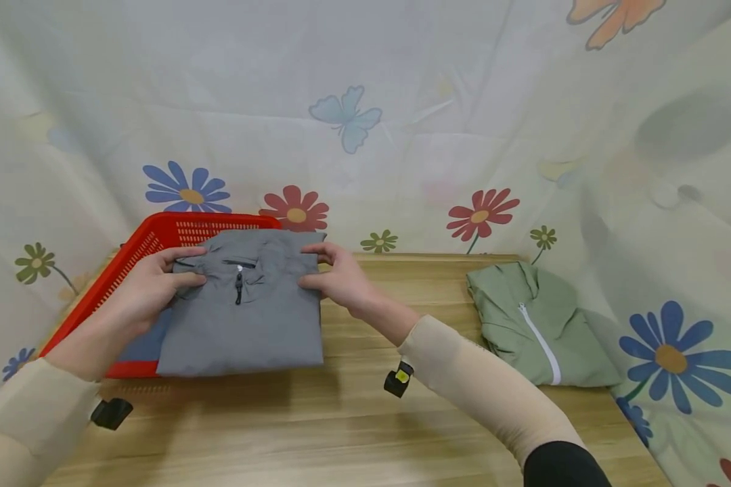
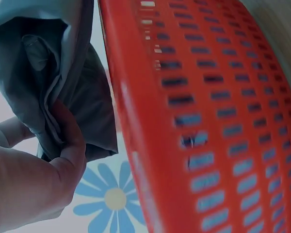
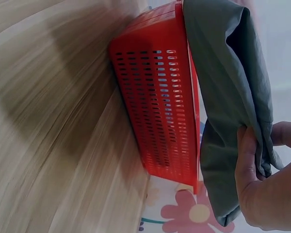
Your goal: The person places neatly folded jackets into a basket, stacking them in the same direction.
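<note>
Surface: wood-grain table (image 1: 341,433), lit, shadowed just in front of the hands. Floral curtain (image 1: 414,54) hangs behind the far edge and wraps round to both sides.

Hands apart, each pinching one side of a folded grey garment (image 1: 244,338): left hand (image 1: 158,284) on its left side, right hand (image 1: 341,277) on its right, thumb and fingers over the fold. Garment spans between them, short dark zip pull (image 1: 239,287) facing up.

Red basket (image 1: 189,230) sits below and around the left hand; garment covers much of its opening. Blue cloth (image 1: 146,341) shows inside, near side of left hand. Can't tell if the garment rests on the rim or hangs just above it. Right hand is past the basket's right side, over wood.

Edges: far table edge runs just beyond right hand, curtain right behind it. Right edge is well out, past a folded green garment (image 1: 542,325) with white zipper (image 1: 539,345). Room: bare wood from right hand across to that green garment, plus a wide strip on the near side of both hands. Left is tight: basket wall close beside left hand, curtain past it.
</note>
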`<state>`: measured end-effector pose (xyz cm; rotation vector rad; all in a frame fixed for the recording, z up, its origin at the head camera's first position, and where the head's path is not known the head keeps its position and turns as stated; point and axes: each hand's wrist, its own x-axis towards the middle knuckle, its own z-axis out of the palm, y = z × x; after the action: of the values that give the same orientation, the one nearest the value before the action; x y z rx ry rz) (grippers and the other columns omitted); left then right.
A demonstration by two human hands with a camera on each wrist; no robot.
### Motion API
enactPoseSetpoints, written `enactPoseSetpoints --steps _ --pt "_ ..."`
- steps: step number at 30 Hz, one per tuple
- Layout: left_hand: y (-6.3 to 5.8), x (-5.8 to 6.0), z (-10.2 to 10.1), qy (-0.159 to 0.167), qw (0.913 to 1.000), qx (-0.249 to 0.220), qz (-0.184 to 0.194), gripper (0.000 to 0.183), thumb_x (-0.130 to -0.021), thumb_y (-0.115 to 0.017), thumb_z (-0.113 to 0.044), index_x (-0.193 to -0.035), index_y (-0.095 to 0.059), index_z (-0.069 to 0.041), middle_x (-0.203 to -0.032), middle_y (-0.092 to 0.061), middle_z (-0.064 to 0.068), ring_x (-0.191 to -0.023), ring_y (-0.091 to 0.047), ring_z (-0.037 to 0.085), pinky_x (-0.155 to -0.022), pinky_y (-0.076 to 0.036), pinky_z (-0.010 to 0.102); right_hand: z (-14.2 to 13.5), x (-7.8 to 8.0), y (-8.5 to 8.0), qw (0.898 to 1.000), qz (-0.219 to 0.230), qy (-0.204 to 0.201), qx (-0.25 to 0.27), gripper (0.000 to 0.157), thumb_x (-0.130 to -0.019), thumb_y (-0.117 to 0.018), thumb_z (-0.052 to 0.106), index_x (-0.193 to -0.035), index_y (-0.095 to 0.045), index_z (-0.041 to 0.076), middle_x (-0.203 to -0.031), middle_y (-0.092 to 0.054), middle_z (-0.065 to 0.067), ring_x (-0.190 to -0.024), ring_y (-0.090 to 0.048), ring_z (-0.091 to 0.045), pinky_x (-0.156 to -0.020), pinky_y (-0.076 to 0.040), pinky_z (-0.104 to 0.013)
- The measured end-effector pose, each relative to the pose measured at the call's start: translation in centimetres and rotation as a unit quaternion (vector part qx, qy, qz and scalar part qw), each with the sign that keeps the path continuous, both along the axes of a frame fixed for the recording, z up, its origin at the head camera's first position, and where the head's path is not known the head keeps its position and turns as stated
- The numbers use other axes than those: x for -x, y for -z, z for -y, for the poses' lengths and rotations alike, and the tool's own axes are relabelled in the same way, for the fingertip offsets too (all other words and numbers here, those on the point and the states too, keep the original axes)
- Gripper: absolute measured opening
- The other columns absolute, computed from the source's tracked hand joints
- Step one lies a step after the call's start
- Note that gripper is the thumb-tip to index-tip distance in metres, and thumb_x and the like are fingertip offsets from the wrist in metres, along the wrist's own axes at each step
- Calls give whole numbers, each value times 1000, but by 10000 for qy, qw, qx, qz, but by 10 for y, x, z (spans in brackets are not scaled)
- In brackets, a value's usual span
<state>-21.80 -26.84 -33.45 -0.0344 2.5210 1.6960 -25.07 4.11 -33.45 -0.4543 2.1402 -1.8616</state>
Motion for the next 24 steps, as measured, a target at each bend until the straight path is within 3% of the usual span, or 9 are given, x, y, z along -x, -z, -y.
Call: enactPoseSetpoints --steps 7,11,14,18,24 --pt "-3 9 18 -19 9984 564 -98 66 -103 -64 -24 -160 -35 -8 -148 -41 20 -109 -47 26 -77 -49 29 21 4 0 9999 -67 100 25 53 -89 -74 -1 -139 -59 7 -125 -58 -10 -89 -60 -19 -65 -55 -31" --pt "-4 14 32 81 9969 764 -176 63 -103 -63 -20 -158 -36 -3 -148 -36 20 -100 -43 28 -70 -42 33 34 8 5 9998 -84 180 78 52 -88 -75 -1 -138 -60 7 -122 -58 -6 -85 -59 -18 -63 -55 -30" --pt "-6 18 40 183 9955 897 -236 62 -104 -62 -17 -158 -35 -1 -151 -32 24 -106 -41 32 -72 -42 28 43 9 9 9996 -120 238 82 53 -89 -76 0 -138 -60 7 -121 -57 -5 -88 -58 -16 -63 -55 -30" --pt "-9 22 50 305 9935 1073 -224 63 -103 -61 -15 -158 -34 -1 -160 -23 31 -126 -36 39 -78 -43 17 53 9 12 9992 -167 357 23 51 -89 -76 0 -138 -61 7 -121 -56 -4 -91 -57 -16 -64 -56 -29" --pt "-9 23 65 282 9919 1228 -178 62 -104 -59 -12 -158 -31 3 -158 -21 35 -126 -34 42 -75 -44 14 72 11 13 9989 -151 431 104 52 -88 -77 0 -138 -61 6 -117 -56 -3 -86 -58 -15 -64 -57 -29"
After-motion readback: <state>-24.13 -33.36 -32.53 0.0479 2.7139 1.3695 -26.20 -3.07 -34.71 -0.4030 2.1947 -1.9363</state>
